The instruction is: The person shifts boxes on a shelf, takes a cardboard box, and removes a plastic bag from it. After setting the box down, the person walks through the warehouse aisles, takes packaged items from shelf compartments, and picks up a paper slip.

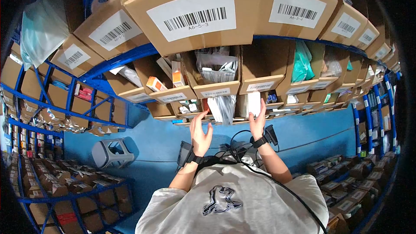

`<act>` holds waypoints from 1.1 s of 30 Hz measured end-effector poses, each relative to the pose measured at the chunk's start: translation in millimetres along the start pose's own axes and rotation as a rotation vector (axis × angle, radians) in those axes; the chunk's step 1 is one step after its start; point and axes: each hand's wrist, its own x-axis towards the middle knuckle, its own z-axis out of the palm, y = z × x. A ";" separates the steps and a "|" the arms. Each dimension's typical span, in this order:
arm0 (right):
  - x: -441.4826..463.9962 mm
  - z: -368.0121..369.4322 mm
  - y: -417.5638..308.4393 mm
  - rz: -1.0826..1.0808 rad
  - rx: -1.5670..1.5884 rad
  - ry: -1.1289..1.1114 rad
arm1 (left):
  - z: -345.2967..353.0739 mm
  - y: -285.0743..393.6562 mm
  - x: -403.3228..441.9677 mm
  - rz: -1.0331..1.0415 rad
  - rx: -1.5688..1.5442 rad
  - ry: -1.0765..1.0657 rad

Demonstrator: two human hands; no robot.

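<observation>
My left hand [201, 135] is raised in front of the lower shelf bins, its fingers apart and nothing in its palm. Just beyond it, a clear plastic bag [223, 109] with white contents hangs over a bin's front. My right hand [257, 120] is at a white box [253, 103], thumb on its near face and fingers along its right side. The box stands upright at a lower bin, beneath a labelled cardboard bin [260, 85]. Whether its far end rests in the bin is hidden.
Large cardboard bins [243, 21] with barcode labels overhang at the top. A grey stool [113, 152] stands on the blue floor at left. Blue-framed shelves [73, 199] line both sides. Black cables [236, 147] hang before my body.
</observation>
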 end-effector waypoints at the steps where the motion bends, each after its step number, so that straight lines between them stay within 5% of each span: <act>1: -0.2 2.7 1.9 0.005 -0.043 -0.006 | 1.4 -8.6 -3.0 -0.029 0.037 -0.057; 4: 7.9 11.1 -12.7 0.187 0.039 -0.174 | 8.0 -19.5 -8.6 -0.082 0.065 -0.120; 6: 9.8 23.3 -10.1 -0.007 0.004 -0.178 | 10.9 -21.6 -10.3 -0.051 0.016 -0.179; 9: 12.3 36.1 -3.0 0.010 0.014 -0.165 | 13.7 -23.0 -12.5 -0.046 0.045 -0.188; 12: 12.8 36.0 1.1 -0.187 -0.360 -0.018 | 8.0 -20.6 -15.3 -0.053 0.079 -0.178; 22: 25.8 52.4 26.0 0.104 0.059 -0.185 | 4.4 -37.2 -22.2 -0.095 0.135 -0.176; 28: 8.6 16.6 3.0 -0.181 -0.125 -0.347 | 18.4 -33.9 -19.5 -0.082 -0.006 -0.277; 33: -16.2 -4.5 -5.4 -0.045 0.012 0.008 | 19.9 -23.1 -12.9 -0.093 -0.016 -0.308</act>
